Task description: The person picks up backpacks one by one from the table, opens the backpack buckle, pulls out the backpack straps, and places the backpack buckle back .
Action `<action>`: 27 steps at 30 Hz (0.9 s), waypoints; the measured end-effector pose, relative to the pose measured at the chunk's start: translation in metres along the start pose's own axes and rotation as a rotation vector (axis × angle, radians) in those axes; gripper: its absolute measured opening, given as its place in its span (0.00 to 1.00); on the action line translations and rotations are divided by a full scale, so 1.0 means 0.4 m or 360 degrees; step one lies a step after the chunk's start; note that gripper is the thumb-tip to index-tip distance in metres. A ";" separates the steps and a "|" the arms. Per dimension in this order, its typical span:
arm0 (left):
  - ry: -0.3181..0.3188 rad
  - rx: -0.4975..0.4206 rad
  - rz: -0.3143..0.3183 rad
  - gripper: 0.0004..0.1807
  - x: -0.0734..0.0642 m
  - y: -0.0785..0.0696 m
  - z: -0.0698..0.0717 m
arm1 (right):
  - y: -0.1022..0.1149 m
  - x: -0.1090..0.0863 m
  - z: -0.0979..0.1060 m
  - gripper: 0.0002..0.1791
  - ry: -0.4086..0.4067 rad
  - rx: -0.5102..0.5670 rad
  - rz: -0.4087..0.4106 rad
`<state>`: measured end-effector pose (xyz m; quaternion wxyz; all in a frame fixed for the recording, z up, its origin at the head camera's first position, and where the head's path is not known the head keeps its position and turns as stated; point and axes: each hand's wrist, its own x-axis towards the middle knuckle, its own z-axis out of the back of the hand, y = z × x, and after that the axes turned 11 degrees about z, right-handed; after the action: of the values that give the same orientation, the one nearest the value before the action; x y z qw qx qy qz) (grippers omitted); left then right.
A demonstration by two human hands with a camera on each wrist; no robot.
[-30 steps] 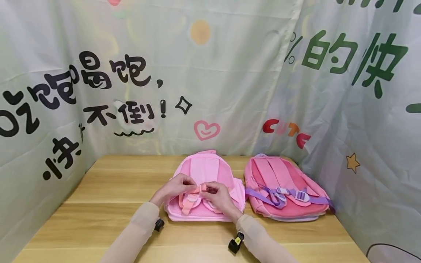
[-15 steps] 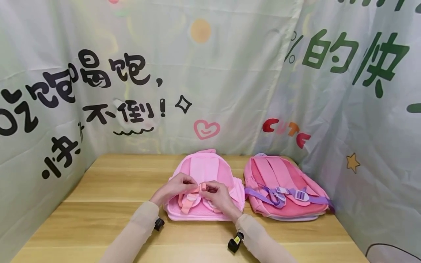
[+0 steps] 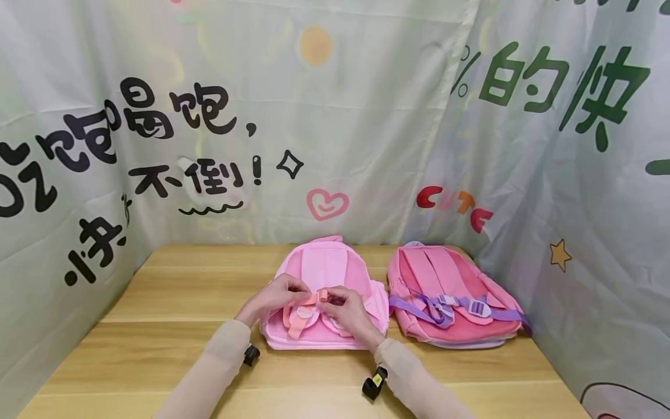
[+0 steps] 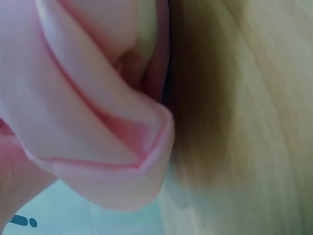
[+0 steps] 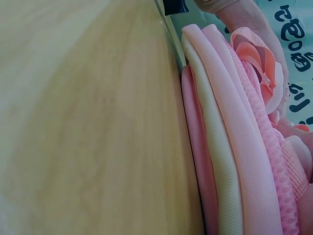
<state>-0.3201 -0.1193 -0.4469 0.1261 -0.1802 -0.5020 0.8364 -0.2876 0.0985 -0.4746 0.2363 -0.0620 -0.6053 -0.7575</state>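
Note:
A light pink backpack (image 3: 325, 262) lies on the table with its strap side up. Over its lower middle, my left hand (image 3: 277, 295) pinches a coral webbing strap (image 3: 313, 300) between thumb and fingers. My right hand (image 3: 346, 309) pinches a small folded coral piece (image 3: 323, 295) of that webbing, its fingertips close beside the left ones. Below the left fingers hangs a loose strap end (image 3: 298, 327) by a pale buckle (image 3: 305, 312). The left wrist view is filled by folded pink fabric (image 4: 93, 107). In the right wrist view the backpack's layered edge (image 5: 234, 132) shows.
A darker pink backpack (image 3: 445, 279) with purple straps (image 3: 413, 311) and white buckles (image 3: 479, 309) lies to the right, close beside the first. Both are on a wooden table (image 3: 173, 349). Printed cloth walls (image 3: 366, 145) stand at the back and sides.
Both hands stay at the coral strap with hardly any movement. The head view has tilted slightly, so the whole scene sits a little higher.

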 end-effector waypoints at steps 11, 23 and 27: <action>0.0009 -0.0178 0.0135 0.07 0.000 0.003 -0.011 | 0.053 -0.008 0.004 0.15 0.0038 0.0008 0.0002; -0.0044 -0.0177 0.0136 0.08 0.004 0.005 -0.020 | -0.013 0.001 -0.001 0.13 0.0007 0.0062 0.0041; -0.0007 -0.0204 0.0125 0.09 0.006 0.014 -0.013 | -0.010 0.002 -0.002 0.12 0.0013 0.0061 0.0004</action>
<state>-0.3203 -0.1170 -0.4544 0.0803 -0.2056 -0.5473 0.8073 -0.2898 0.0982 -0.4779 0.2410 -0.0550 -0.6187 -0.7458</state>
